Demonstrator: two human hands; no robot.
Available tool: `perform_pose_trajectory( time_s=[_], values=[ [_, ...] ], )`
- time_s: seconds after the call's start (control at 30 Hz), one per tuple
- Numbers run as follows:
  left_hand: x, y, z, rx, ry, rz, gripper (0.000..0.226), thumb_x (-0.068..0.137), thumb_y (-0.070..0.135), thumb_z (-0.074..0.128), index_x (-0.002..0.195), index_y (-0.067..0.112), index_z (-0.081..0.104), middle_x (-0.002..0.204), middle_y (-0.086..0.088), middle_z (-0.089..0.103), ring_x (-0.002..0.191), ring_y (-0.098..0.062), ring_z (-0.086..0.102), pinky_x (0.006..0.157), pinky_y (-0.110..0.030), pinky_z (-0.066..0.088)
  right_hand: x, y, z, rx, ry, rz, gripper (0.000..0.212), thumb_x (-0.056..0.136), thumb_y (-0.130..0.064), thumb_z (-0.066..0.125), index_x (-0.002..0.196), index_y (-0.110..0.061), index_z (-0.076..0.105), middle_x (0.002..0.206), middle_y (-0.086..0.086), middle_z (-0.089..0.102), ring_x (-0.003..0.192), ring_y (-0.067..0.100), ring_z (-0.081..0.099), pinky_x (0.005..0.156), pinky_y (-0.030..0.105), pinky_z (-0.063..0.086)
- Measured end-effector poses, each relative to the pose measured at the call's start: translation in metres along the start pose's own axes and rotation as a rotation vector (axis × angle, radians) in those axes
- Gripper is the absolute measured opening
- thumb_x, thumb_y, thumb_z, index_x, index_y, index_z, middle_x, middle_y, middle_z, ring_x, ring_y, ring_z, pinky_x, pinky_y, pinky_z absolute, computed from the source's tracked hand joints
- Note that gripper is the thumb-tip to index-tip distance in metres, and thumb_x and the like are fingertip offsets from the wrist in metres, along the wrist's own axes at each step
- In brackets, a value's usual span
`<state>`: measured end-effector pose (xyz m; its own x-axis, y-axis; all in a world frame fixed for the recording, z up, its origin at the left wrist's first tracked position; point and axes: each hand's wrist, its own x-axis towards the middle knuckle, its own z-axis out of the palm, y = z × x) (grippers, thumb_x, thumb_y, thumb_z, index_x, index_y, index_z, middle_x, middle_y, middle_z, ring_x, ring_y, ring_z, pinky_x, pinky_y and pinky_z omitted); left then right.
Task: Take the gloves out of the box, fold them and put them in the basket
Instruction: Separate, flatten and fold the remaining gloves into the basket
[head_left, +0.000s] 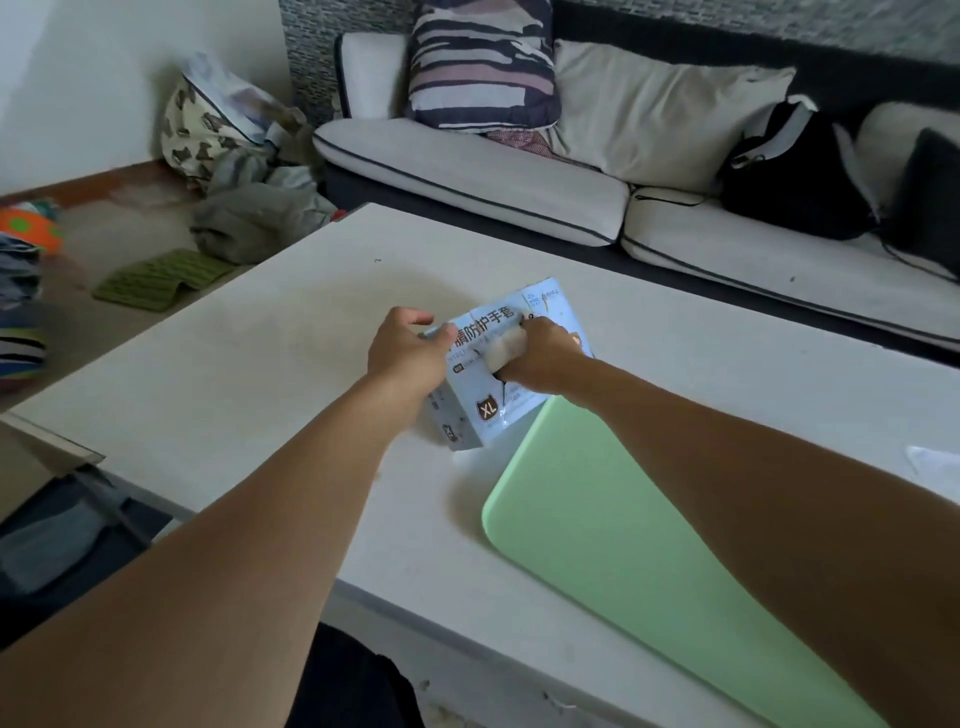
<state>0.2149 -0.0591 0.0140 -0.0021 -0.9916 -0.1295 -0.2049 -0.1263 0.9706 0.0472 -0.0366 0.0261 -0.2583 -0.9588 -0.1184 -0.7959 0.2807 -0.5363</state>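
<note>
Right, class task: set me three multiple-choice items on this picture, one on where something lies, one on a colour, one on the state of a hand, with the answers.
1. Where does the glove box stand?
A. on the sofa
B. on the white table, touching the green board's far end
C. on the floor

2. What colour is the board?
A. red
B. black
C. pale green

3. What is the right hand doing?
A. pinching a pale glove at the box's opening
B. lying flat on the table
C. holding a pillow

Answers: 1 B, the box sits on the table at the board's far end. 2 C, its surface is pale green. 3 A, its fingers curl round the glove while the left hand steadies the box.
</note>
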Motion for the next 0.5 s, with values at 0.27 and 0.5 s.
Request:
perform_pose_trajectory(
  time_s=[0.27, 0.5],
  values=[
    [-0.001, 0.013, 0.005, -0.204, -0.137, -0.209, 0.017, 0.1, 0.034, 0.064, 0.097, 0.019, 0.057, 0.107, -0.009, 0.07, 0.098, -0.029, 0.067, 0.096, -0.049, 0.055, -0.026, 0.025, -0.008, 0.5, 0.172, -0.114, 0.031, 0.069, -0.012, 0.087, 0.095, -0.016, 0.071, 0.09, 0.003, 0.074, 0.082, 0.015, 0.066, 0.073, 0.029, 0.054],
    [-0.003, 0.017, 0.001, -0.29, -0.173, -0.384, 0.029, 0.099, 0.037, 0.064, 0.086, 0.011, 0.06, 0.081, -0.01, 0.064, 0.075, -0.026, 0.06, 0.064, -0.045, 0.052, -0.053, 0.022, -0.038, 1.196, 0.338, -0.309, 0.021, 0.073, -0.011, 0.077, 0.087, -0.002, 0.063, 0.081, 0.003, 0.066, 0.073, 0.009, 0.063, 0.071, 0.035, 0.06]
  ],
)
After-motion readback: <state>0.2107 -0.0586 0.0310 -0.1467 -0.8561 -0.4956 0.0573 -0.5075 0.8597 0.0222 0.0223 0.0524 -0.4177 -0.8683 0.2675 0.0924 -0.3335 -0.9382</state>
